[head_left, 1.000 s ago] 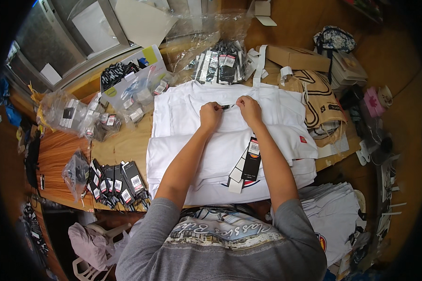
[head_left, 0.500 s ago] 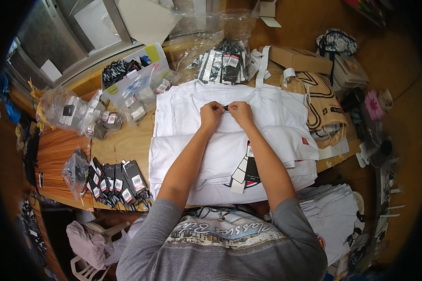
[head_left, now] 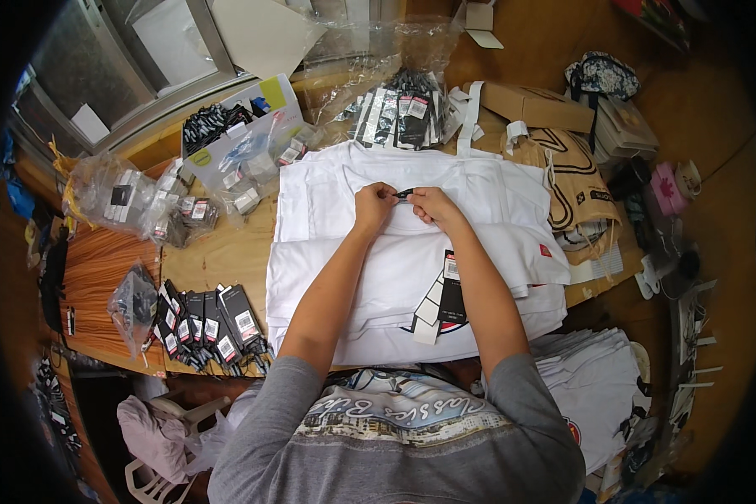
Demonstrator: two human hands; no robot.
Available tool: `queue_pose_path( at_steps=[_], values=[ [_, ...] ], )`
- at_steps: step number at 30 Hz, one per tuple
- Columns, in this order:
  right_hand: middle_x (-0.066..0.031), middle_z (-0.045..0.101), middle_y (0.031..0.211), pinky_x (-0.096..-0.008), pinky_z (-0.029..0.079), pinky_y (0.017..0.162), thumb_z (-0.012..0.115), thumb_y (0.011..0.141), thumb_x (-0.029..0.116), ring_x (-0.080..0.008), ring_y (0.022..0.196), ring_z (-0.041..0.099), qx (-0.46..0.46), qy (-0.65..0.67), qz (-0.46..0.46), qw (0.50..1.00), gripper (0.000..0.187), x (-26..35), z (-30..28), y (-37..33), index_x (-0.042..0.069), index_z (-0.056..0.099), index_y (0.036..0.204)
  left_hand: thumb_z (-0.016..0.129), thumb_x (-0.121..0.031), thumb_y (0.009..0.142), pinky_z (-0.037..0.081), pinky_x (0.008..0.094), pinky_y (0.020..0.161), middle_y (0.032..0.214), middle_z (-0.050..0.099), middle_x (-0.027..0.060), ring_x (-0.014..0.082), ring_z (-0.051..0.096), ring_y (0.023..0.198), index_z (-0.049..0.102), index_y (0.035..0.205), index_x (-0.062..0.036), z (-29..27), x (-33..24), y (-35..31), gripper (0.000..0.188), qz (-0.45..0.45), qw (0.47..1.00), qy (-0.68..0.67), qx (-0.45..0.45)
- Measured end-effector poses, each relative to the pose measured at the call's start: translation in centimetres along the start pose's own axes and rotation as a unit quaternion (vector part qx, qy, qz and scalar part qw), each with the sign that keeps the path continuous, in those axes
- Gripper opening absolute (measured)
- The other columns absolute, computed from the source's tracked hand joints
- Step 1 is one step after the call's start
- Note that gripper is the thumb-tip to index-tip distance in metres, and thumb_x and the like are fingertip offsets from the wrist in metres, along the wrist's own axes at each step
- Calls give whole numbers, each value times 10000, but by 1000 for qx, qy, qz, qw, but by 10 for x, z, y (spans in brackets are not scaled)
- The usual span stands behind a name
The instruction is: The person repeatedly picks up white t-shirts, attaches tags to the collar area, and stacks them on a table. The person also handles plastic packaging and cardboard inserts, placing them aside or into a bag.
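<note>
A stack of white T-shirts [head_left: 328, 277] lies on the table in front of me, the top one with its neckline facing away. Over that neckline, my left hand [head_left: 375, 204] pinches one end of a small black piece [head_left: 404, 194], a label or tag fastener; I cannot tell which. My right hand [head_left: 435, 207] is closed on its other end, fingertips close to the left ones. Under my right forearm, on the shirts, rests a black hang tag [head_left: 453, 294] beside a strip of white stickers [head_left: 430, 309].
Fanned black hang tags [head_left: 214, 326] lie at the left near edge. Behind them are bagged tags [head_left: 130, 202] and a white box [head_left: 265, 126]. More tags [head_left: 403, 113] sit beyond the shirts; a brown paper bag [head_left: 575, 181] stands right. Other white shirts [head_left: 588, 395] are piled lower right.
My right hand has turned and shifted slightly nearer and to the right. The left hand has moved slightly left, and more of the black piece shows between them.
</note>
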State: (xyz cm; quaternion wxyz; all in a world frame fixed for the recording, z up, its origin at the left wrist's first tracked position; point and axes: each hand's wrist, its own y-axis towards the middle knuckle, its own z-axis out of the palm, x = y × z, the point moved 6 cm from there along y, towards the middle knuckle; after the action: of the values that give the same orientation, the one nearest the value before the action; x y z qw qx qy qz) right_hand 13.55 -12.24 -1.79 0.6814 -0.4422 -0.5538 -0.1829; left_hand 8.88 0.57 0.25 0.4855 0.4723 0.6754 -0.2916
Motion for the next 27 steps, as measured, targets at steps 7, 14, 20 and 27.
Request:
queue_pose_path(
  at_steps=[7, 14, 20, 27],
  values=[
    [-15, 447, 487, -204, 224, 300, 485, 803, 119, -59, 333, 327, 8, -19, -27, 999, 147, -1, -1, 3, 29, 518, 693, 600, 40, 655, 419, 195, 518, 597, 566, 45, 94, 515, 523, 594, 744, 23, -2, 15, 1, 91, -49, 994, -97, 22],
    [-34, 523, 531, -212, 317, 342, 540, 764, 131, -73, 393, 447, -43, -49, -6, 998, 112, 4, -9, -1, 33, 561, 715, 561, 23, 669, 434, 221, 538, 607, 576, 62, 122, 541, 571, 599, 725, -2, -8, 34, 3, 72, -152, 952, -257, 59],
    [-78, 593, 593, -253, 429, 481, 629, 675, 215, -143, 511, 561, -201, -351, -89, 910, 186, 18, -43, -15, 29, 620, 688, 544, -65, 585, 454, 347, 627, 700, 572, 184, 311, 565, 649, 615, 684, -30, -17, -3, -14, 128, 67, 958, 269, 72],
    [-92, 604, 628, -262, 447, 578, 677, 604, 143, -176, 594, 584, -145, -440, -72, 883, 167, 19, -19, -52, 14, 630, 699, 589, -52, 575, 459, 268, 575, 711, 612, 106, 202, 587, 623, 635, 750, -59, -13, -10, -18, 182, 48, 940, 303, 146]
  ],
)
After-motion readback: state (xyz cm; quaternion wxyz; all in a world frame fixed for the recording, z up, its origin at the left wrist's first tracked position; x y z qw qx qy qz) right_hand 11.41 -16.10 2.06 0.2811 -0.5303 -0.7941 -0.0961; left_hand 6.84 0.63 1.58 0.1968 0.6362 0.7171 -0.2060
